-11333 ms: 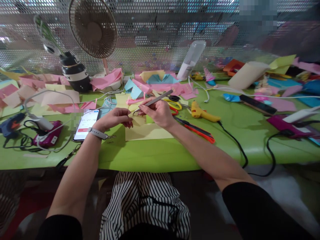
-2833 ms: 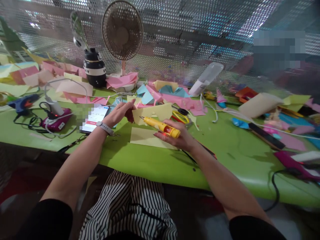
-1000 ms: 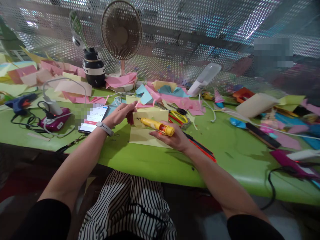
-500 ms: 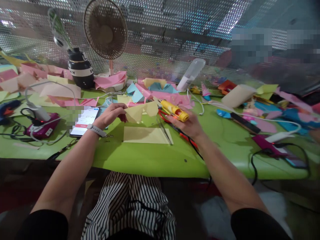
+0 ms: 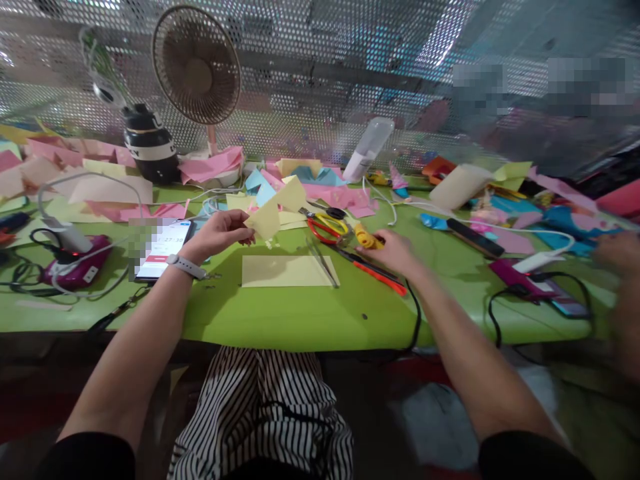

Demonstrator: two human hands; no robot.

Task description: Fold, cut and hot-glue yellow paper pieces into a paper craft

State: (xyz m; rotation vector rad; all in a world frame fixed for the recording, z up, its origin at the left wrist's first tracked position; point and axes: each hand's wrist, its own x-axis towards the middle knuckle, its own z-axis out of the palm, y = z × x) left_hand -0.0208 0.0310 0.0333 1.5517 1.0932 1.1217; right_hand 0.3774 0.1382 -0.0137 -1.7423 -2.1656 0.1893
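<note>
My left hand (image 5: pixel 224 233), with a watch on its wrist, pinches a folded piece of yellow paper (image 5: pixel 267 217) above the table. Fingers of my right hand (image 5: pixel 393 252) are closed round a yellow glue gun (image 5: pixel 367 237), low over the table at the right; its body is partly hidden by the hand. Between my hands lies a flat yellow paper strip (image 5: pixel 275 272) with metal tweezers (image 5: pixel 323 263) across its right end. Red-and-yellow-handled pliers (image 5: pixel 327 229) lie left of the glue gun. Beside them is a red-and-black tool (image 5: pixel 377 272).
A phone (image 5: pixel 165 250) and a purple power strip (image 5: pixel 83 263) are on the left. Coloured paper scraps, a fan (image 5: pixel 197 73) and a black pot (image 5: pixel 150 143) line the back. Another purple strip (image 5: pixel 520 279) lies right. Another person's blurred arm (image 5: pixel 627 287) shows at the right edge.
My right hand has lowered the glue gun to the right, uncovering the pliers. The paper in my left hand has tilted, its right end up. Another person's arm has appeared at the right.
</note>
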